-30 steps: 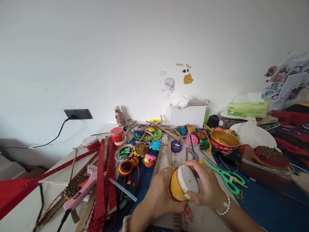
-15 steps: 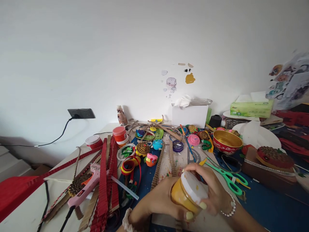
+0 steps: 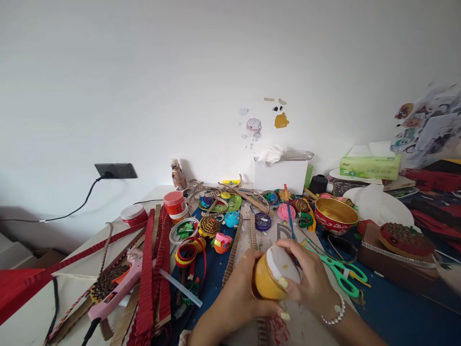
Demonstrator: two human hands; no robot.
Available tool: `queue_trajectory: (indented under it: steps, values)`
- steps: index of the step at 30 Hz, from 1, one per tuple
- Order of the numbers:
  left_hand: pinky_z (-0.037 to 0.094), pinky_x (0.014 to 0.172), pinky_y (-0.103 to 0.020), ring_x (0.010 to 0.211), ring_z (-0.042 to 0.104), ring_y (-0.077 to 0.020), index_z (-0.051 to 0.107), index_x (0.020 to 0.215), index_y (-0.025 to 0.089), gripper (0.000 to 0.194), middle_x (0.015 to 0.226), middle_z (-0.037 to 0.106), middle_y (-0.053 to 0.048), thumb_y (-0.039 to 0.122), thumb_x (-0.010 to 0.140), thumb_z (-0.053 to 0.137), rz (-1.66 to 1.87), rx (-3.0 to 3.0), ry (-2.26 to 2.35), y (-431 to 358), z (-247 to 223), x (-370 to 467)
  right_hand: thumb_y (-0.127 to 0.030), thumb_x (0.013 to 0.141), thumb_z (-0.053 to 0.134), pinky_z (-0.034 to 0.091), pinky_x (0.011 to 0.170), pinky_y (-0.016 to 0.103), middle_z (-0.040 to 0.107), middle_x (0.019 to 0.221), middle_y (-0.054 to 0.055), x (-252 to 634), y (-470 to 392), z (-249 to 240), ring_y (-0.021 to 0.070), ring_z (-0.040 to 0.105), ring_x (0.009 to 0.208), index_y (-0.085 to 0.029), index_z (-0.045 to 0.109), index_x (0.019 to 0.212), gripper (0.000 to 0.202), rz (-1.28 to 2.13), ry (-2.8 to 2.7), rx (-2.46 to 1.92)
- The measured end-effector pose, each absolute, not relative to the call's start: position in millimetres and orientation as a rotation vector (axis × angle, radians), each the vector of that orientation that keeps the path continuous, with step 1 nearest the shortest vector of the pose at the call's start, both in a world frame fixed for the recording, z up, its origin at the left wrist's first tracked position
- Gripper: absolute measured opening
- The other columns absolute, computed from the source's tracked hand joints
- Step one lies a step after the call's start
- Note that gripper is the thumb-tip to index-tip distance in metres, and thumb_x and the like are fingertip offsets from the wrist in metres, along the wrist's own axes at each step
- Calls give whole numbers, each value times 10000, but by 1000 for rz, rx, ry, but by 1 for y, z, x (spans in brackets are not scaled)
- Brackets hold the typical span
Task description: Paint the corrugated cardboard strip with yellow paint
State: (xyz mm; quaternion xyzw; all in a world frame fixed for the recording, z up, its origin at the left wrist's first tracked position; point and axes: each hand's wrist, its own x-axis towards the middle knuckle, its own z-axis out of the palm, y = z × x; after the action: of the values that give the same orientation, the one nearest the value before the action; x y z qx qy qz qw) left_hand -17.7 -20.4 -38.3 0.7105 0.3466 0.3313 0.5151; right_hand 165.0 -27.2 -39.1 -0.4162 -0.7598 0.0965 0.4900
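Note:
A jar of yellow paint (image 3: 268, 281) with a white lid (image 3: 283, 263) is held tilted between both my hands. My left hand (image 3: 237, 295) wraps round the jar's side, thumb beneath. My right hand (image 3: 311, 278) grips the lid, fingers over the top and thumb on its near edge. Behind the right fingers rises a blue paintbrush (image 3: 290, 216) with an orange tip; its lower end is hidden, and I cannot tell if the hand holds it. Green-handled scissors (image 3: 340, 274) lie just right of that hand. Corrugated strips (image 3: 254, 238) run on the table beyond the jar.
At left lie a pink hot glue gun (image 3: 120, 288), red corrugated strips (image 3: 146, 283) and red paint jars (image 3: 175, 204). Small coiled-paper pieces such as a pink pot (image 3: 222, 242) crowd the middle. A gold-lined bowl (image 3: 336, 211) and a brown box (image 3: 389, 269) stand at right.
The jar has turned slightly and shifted a little left and up with both hands. My right thumb has moved up onto the lid. The paintbrush now stands more upright. The view has shifted slightly.

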Motion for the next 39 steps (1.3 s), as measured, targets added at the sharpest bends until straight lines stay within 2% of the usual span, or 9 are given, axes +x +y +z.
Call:
queue_trajectory:
  steps: [8,14,17,19,22,27,33,36,39]
  values:
    - [425,744,-287,805,582,-179,607,1058,141,521,881,630,-14,306,594,773,600,1333,585,-21,-31,-18,-677,762,343,438,462,270,611,675,41,164,-30,-32,163,561,519,-179,526,934,557,282,-1876,-923]
    - [383,881,-354,982,577,-248,594,1094,159,542,1024,640,-60,467,660,700,517,1249,461,-21,-28,-23,-736,751,247,423,437,263,587,634,31,163,-32,-29,155,535,494,-177,545,890,649,346,-1883,-885]
    - [372,909,-362,1073,532,-237,433,1193,224,657,1126,562,-56,375,640,753,602,1220,498,-23,-35,-20,-692,764,318,414,437,261,595,646,33,163,-30,-32,154,536,494,-172,533,924,585,332,-1871,-933]
    - [394,870,-347,1060,529,-237,378,1151,242,788,1131,526,-53,284,515,840,692,1220,525,-25,-39,-16,-663,768,359,411,441,264,601,653,36,163,-28,-35,159,540,500,-173,526,939,546,315,-1863,-972]
    - [409,759,-292,903,543,-184,402,1015,217,664,1002,519,-22,237,514,837,813,1286,631,-26,-39,-12,-663,756,382,412,442,268,602,650,35,163,-26,-36,161,536,494,-176,525,949,543,305,-1861,-995]
    - [380,696,-276,745,529,-149,543,913,164,508,817,545,11,434,555,782,694,1221,620,-24,-30,-15,-707,756,321,413,431,265,584,622,26,163,-30,-32,160,533,485,-180,524,934,592,350,-1866,-950]
    - [424,775,-359,840,619,-241,662,887,141,521,876,659,-68,588,620,673,530,1026,608,-26,-35,-19,-743,751,230,415,430,274,557,598,22,164,-33,-29,165,524,484,-181,542,896,659,397,-1875,-910]
    - [423,878,-380,1050,582,-256,514,1131,206,586,1128,598,-83,452,647,734,613,1026,506,-26,-42,-17,-689,763,329,412,438,274,575,625,26,165,-30,-34,165,529,488,-176,532,933,577,361,-1857,-964]
    - [413,909,-352,1091,551,-218,306,1200,293,871,1185,524,-43,175,523,840,759,1130,499,-25,-45,-13,-594,746,466,403,458,277,600,664,35,166,-27,-39,172,541,510,-177,529,960,473,311,-1829,-1026]
